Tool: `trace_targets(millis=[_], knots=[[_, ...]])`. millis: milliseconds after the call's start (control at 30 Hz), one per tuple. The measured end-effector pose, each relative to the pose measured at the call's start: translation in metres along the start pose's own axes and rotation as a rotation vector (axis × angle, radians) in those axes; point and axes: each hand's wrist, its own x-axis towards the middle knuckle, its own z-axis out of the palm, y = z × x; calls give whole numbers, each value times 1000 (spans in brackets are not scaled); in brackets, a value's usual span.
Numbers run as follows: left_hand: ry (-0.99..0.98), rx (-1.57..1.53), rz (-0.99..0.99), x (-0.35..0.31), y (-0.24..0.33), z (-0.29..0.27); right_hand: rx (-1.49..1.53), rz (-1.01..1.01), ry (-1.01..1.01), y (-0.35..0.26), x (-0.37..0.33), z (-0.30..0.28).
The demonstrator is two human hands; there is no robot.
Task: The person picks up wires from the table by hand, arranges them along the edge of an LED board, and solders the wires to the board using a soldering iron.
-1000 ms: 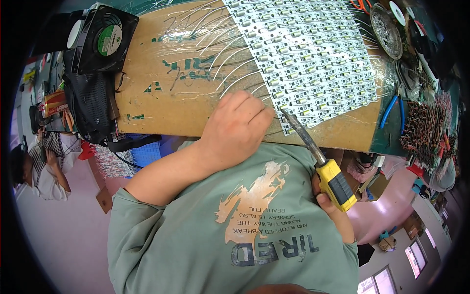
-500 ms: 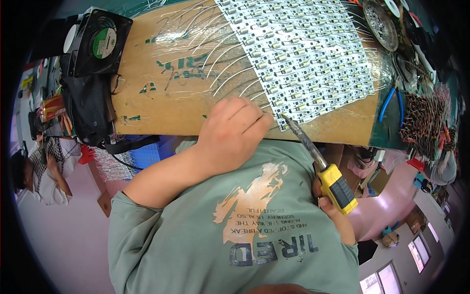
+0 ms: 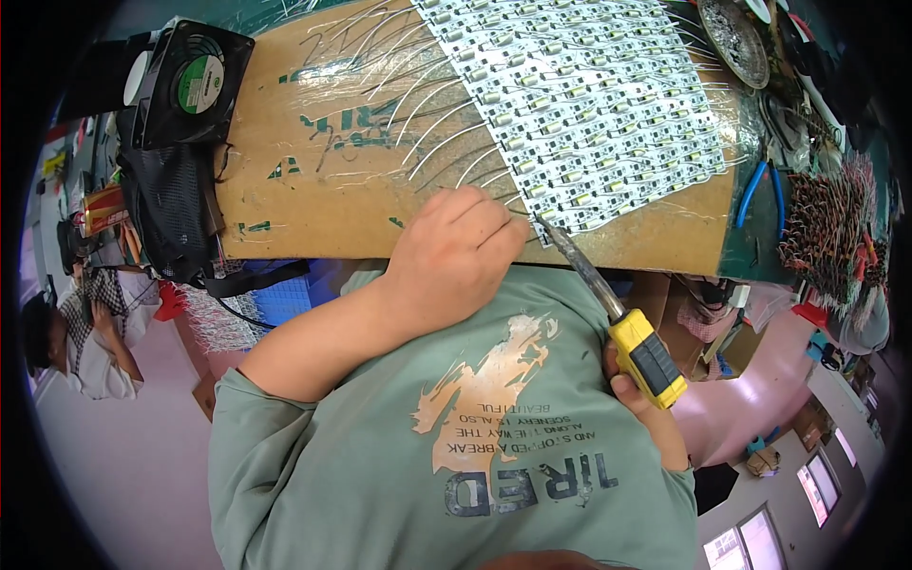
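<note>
My right hand (image 3: 624, 385) grips a soldering iron (image 3: 651, 359) by its yellow and black handle, mostly from behind it. The iron slants up and left, its tip at the near corner of a panel of white circuit boards (image 3: 579, 114) set with rows of small components. Just left of that tip, my left hand (image 3: 456, 252) is closed with fingertips pinched at the panel's near-left edge. Whatever those fingers hold is hidden. Thin white and dark wires (image 3: 437, 142) stick out from the panel's left side over the cardboard.
Brown taped cardboard (image 3: 313, 209) lies under the panel. A black fan (image 3: 195, 84) stands at the far left above a black mesh bag (image 3: 171, 204). On the right are a metal dish (image 3: 736, 43), blue-handled pliers (image 3: 779, 201) and bundled wires (image 3: 826, 223). Another person (image 3: 95, 323) sits at left.
The soldering iron has shifted slightly up and left, bringing its tip nearer my left fingertips. The panel sits a little further up and left in the picture. My left hand has barely moved.
</note>
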Motion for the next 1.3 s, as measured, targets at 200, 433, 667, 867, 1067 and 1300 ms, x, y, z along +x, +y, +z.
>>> trace_targets(millis=[200,433,667,867,1067,1300], knots=[[8,10,-1,1,1,0,-41,-38,38,4,1,3],[29,20,11,0,0,2,-5,-75,65,5,3,5],[27,18,16,1,1,3,231,-25,26,26,-14,4],[44,26,22,0,2,2,233,-72,59,14,-13,1],[-24,-10,49,-1,12,-3,174,-27,20,2,-15,-6],[-43,-30,37,-2,13,1,45,-79,95,3,-17,1]])
